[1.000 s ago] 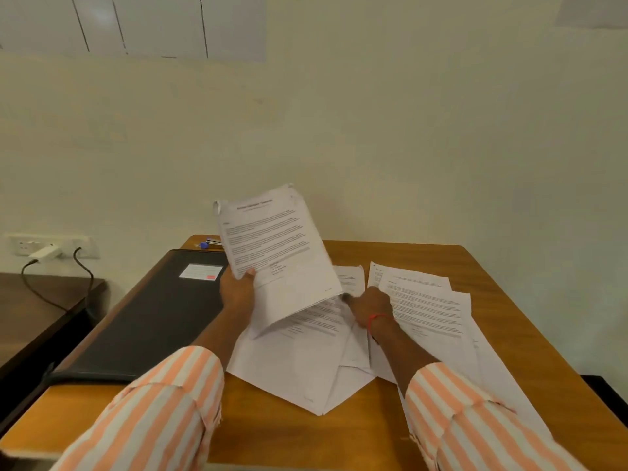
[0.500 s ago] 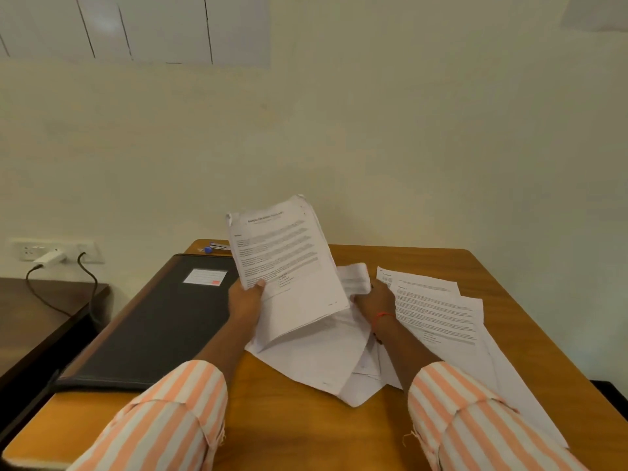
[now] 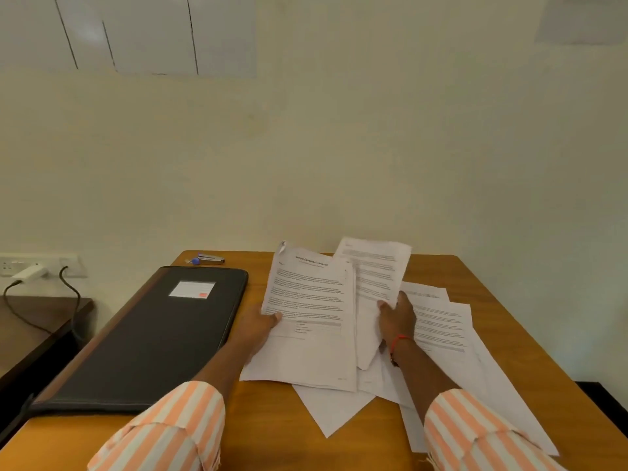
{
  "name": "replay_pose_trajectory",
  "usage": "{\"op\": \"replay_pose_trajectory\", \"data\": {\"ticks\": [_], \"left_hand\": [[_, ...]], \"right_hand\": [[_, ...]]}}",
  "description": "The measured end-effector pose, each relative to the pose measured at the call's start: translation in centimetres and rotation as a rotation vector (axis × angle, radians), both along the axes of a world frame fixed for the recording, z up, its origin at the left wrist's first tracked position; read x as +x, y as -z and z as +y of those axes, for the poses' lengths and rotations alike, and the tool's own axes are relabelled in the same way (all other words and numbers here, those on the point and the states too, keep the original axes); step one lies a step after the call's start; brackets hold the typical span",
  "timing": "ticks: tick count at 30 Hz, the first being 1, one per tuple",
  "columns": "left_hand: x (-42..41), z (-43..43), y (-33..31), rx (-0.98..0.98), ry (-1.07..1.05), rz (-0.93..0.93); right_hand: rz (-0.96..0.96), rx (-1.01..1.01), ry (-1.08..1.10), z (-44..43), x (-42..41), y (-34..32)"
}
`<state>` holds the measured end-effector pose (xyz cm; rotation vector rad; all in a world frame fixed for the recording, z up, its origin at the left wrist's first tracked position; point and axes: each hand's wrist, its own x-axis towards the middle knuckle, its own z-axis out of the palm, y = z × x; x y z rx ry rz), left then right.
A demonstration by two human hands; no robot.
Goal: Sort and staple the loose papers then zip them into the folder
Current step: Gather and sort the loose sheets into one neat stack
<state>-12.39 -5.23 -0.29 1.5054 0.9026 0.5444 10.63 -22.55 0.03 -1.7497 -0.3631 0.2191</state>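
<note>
Head view. Nearest you, your orange-and-white striped sleeves [image 3: 163, 430] reach over the brown wooden table [image 3: 272, 419]. On it the loose white printed papers [image 3: 441, 321] lie fanned and overlapping, one corner pointing towards the near edge. Your left hand [image 3: 260, 326] pinches the left margin of a titled white page [image 3: 312, 300], thumb on top, and holds it tilted up off the pile. Your right hand [image 3: 397, 317] curls round the lower edge of a second printed sheet [image 3: 377, 266], raised just beside the first and partly behind it. The black rectangular folder [image 3: 146, 334] lies closed and flat to the left, apart from the papers. The small silver stapler with a blue end [image 3: 207, 259] rests at the far edge, beyond the folder. Likely risks: a one-handed edge grip may crease either page or let it slip back into the unsorted pile, and a dragged sleeve may sweep the near sheets off the table.
</note>
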Motion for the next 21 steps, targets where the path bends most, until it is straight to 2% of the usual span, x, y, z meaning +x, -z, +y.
{"op": "replay_pose_trajectory", "data": {"ticks": [5, 8, 21], "left_hand": [[-0.9, -0.7, -0.8, -0.051, -0.006, -0.111], [-1.0, -0.7, -0.7, -0.038, -0.012, -0.089], [-1.0, -0.4, -0.1, -0.032, 0.01, -0.096]], "right_hand": [[-0.021, 0.164, -0.066, -1.4, 2.5, 0.7], [-0.009, 0.221, -0.077, -1.7, 2.3, 0.5], [-0.007, 0.286, -0.103, -1.4, 2.0, 0.4]]}}
